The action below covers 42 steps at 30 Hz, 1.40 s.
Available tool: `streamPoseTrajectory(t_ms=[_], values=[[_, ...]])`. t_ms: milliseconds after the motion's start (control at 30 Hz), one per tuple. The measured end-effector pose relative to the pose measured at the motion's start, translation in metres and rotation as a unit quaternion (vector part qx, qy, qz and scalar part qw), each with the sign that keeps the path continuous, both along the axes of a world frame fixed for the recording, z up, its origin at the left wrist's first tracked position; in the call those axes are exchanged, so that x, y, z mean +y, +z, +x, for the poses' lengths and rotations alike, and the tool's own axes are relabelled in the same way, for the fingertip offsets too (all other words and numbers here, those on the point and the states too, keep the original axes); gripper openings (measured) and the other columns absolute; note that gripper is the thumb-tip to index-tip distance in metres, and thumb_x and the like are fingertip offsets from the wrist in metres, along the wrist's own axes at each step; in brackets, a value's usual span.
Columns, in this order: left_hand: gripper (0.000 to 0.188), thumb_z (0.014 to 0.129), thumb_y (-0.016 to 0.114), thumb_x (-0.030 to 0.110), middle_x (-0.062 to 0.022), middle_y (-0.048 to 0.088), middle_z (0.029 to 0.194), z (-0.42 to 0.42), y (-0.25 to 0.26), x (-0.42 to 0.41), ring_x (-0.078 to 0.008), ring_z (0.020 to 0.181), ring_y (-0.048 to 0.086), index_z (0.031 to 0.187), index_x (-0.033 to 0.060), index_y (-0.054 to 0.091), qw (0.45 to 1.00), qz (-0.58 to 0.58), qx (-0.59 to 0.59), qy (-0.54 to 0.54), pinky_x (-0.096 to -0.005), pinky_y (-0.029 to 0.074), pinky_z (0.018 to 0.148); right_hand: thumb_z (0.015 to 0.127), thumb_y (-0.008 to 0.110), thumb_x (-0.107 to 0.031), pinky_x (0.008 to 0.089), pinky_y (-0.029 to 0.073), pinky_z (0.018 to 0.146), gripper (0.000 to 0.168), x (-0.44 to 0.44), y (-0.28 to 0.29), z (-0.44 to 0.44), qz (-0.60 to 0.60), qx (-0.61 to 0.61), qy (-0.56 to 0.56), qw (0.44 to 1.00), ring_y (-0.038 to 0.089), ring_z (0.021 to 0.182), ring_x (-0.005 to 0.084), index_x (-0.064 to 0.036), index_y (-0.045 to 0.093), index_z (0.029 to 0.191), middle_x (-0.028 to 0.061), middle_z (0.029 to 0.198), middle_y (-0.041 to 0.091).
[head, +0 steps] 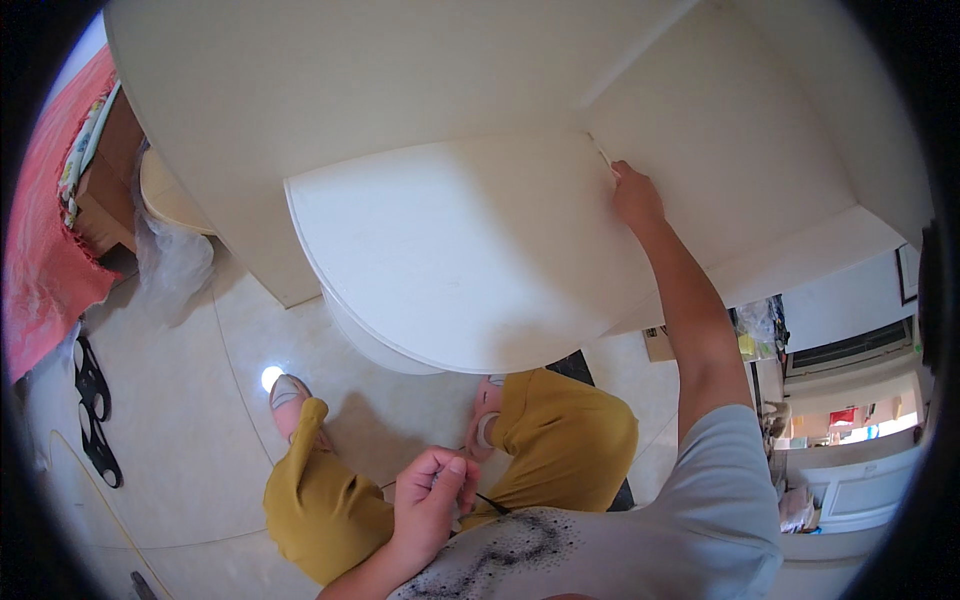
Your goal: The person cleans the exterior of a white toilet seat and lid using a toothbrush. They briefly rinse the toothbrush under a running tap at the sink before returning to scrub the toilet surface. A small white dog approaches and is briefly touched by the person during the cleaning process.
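Observation:
In front of me is a white cabinet with a rounded shelf (420, 247), its curved edge towards my knees. My right hand (639, 196) reaches over the right part of this shelf and holds a thin white tool (604, 157), its tip at the seam where the shelf meets the cabinet panel (697, 150). What kind of tool it is cannot be told. My left hand (435, 495) is in front of my body, fingers curled around a small object that is mostly hidden; a thin black piece sticks out beside the fingers.
A lower rounded shelf (367, 341) shows beneath the upper one. At the left are a pink cloth (60, 225), a cardboard box (112, 176) and a clear plastic bag (169, 262). Black perforated pieces (96, 412) lie on the tiled floor. A small box (658, 343) stands right of the cabinet.

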<state>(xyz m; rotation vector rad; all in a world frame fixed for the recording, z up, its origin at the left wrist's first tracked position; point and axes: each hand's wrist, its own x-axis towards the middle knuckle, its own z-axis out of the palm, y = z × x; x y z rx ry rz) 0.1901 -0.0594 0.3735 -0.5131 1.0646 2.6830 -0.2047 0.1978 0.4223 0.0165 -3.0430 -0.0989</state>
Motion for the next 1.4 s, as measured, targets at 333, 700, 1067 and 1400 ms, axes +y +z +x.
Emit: streamPoseTrajectory(t_ms=[333, 700, 1067, 1400], values=[[0.018, 0.096, 0.047, 0.016, -0.0084, 0.058, 0.081, -0.002, 0.001, 0.001, -0.0125, 0.058, 0.05, 0.084, 0.0032, 0.053, 0.999, -0.009, 0.015, -0.036, -0.0246, 0.041, 0.048, 0.09, 0.044, -0.011, 0.0453, 0.048, 0.067, 0.034, -0.149, -0.002, 0.107, -0.152, -0.087, 0.278, 0.944, 0.06, 0.074, 0.0388, -0.012, 0.052, 0.123, 0.024, 0.084, 0.062], [0.019, 0.096, 0.047, 0.016, -0.0079, 0.058, 0.082, 0.009, 0.004, -0.004, -0.0121, 0.058, 0.049, 0.084, 0.0028, 0.052, 0.999, -0.01, 0.03, -0.038, -0.0239, 0.041, 0.05, 0.085, 0.044, -0.004, 0.046, 0.049, 0.072, 0.042, -0.089, 0.001, 0.056, -0.011, -0.01, 0.163, 0.986, 0.062, 0.081, 0.0376, -0.01, 0.048, 0.126, 0.0223, 0.087, 0.064], [0.018, 0.096, 0.046, 0.015, -0.0082, 0.058, 0.083, 0.005, 0.006, 0.001, -0.0125, 0.06, 0.05, 0.084, 0.0032, 0.052, 0.999, -0.003, 0.029, -0.029, -0.0245, 0.041, 0.051, 0.092, 0.043, -0.013, 0.0465, 0.048, 0.069, 0.033, -0.154, 0.006, 0.095, 0.017, -0.055, 0.239, 0.969, 0.061, 0.081, 0.0373, -0.007, 0.049, 0.124, 0.0234, 0.087, 0.062], [0.018, 0.096, 0.047, 0.016, -0.0076, 0.058, 0.083, 0.008, 0.006, 0.005, -0.012, 0.059, 0.049, 0.085, 0.0032, 0.053, 0.999, 0.001, 0.028, -0.032, -0.0242, 0.04, 0.051, 0.086, 0.041, -0.003, 0.0481, 0.046, 0.071, 0.038, -0.198, -0.008, 0.123, -0.143, -0.041, 0.319, 0.936, 0.059, 0.081, 0.0404, -0.005, 0.051, 0.122, 0.025, 0.084, 0.061]])
